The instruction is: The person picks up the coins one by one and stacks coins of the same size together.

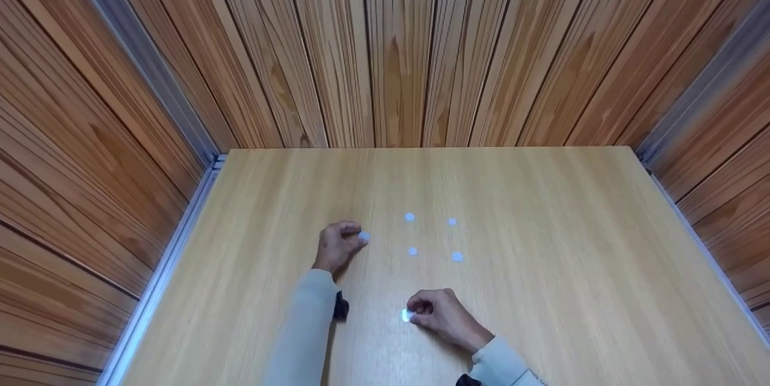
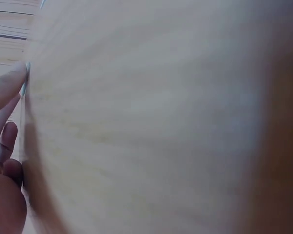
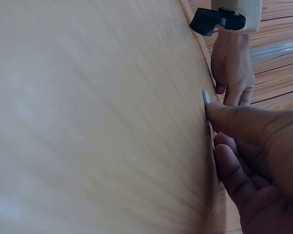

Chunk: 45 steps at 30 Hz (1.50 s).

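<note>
At the left, my left hand has its thumb and forefinger at a small flat pale disc, pinching it at the tabletop. The left wrist view shows that disc only as a thin edge by the fingertips. Nearer the front, my right hand pinches another pale disc, which catches the light. In the right wrist view this disc is seen edge-on beside the thumb. Beyond the hands lie several more discs, at back left, back right, front left and front right.
A light wooden tabletop lies under everything. Wood-plank walls rise at the back and both sides, with metal rails along the table's side edges. Dark devices are worn at both wrists.
</note>
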{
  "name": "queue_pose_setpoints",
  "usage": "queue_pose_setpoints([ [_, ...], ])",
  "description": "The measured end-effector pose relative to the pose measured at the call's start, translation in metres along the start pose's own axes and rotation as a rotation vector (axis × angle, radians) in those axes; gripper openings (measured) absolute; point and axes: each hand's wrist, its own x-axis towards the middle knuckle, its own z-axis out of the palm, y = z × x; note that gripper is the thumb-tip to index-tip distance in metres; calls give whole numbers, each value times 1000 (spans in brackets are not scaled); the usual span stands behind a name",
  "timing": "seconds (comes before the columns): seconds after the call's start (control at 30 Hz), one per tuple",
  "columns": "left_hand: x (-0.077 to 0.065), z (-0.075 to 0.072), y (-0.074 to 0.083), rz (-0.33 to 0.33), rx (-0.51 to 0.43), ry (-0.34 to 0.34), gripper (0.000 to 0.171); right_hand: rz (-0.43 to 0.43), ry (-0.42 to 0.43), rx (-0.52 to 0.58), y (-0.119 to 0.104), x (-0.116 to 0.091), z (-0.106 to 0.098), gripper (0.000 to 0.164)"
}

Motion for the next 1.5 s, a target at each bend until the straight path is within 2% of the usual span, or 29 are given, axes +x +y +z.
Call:
queue_pose_setpoints([
  [0.27,-2,-1,0,25,-3,1,20,-19,-7,-1,0,0,1,12],
  [0.47,-1,1,3,7,-7,-7,18,-12,-10,2,-1,1,0,12],
  [0.6,-2,2,4,25,-5,-18,17,-6,-8,1,0,0,-1,11],
  [0.87,0,3,4,-28,-14,-36,21,1,3,18,0,-1,1,11],
  [1.27,1,5,6,38,2,-9,17,0,-3,13,-1,-1,1,12],
  [1.5,0,6,8,40,16,3,18,3,4,16,-2,-1,0,12],
])
